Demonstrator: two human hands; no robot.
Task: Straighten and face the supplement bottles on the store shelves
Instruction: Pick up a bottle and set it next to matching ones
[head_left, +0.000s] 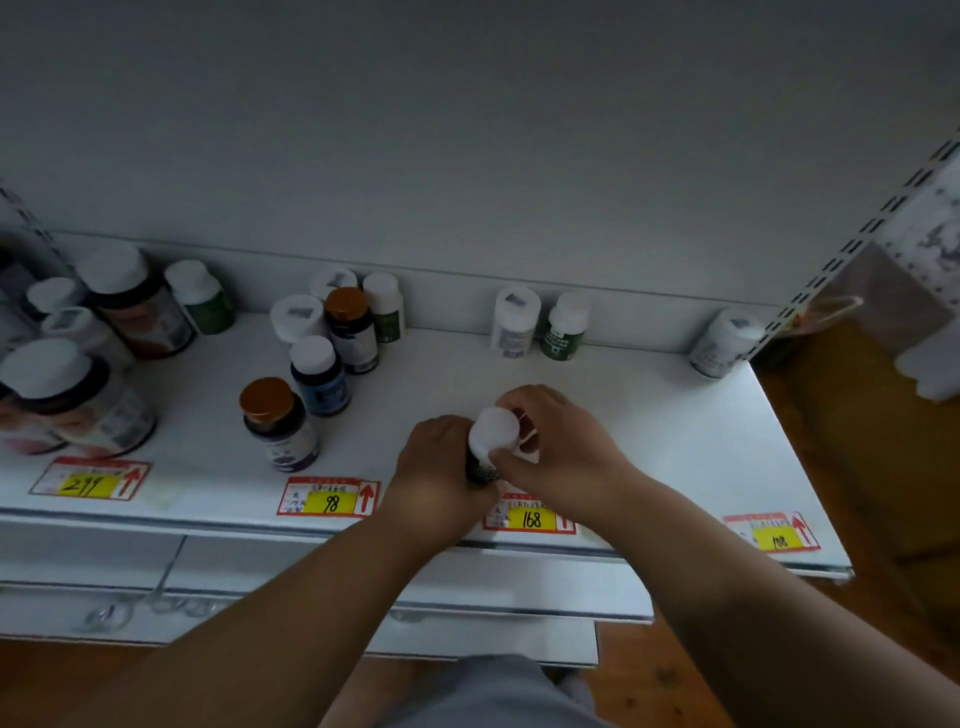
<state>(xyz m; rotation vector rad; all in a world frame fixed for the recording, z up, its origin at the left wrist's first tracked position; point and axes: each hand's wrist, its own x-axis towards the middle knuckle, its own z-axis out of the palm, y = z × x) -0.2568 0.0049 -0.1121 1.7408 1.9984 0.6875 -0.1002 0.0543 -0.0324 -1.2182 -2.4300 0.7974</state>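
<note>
I have both hands on one white-capped bottle (492, 439) at the front of the shelf (649, 415), directly behind the price tag marked 168 (530, 517). My left hand (441, 467) is wrapped round the dark body of the bottle, fingers curled on its left side. My right hand (558, 447) is closed on the cap, thumb at the near rim and fingers over the far side. Neither hand is open. I cannot tell whether the base is touching the shelf; my hands hide it.

Judgement on the step: the bottle is being turned to face. To do it well I should steady the body with the left hand, rotate until the label looks outward, then set it upright and square to the front lip above its tag. The label is mostly hidden, so I cannot confirm its current facing.

Further out, a white bottle (514, 322) and a green-labelled bottle (565, 327) stand together at the back wall. A cluster with two amber-capped bottles (278, 421) stands to the left, above the tag marked 98 (330, 501). A lone white bottle (724, 343) stands at the far right rear corner.
</note>
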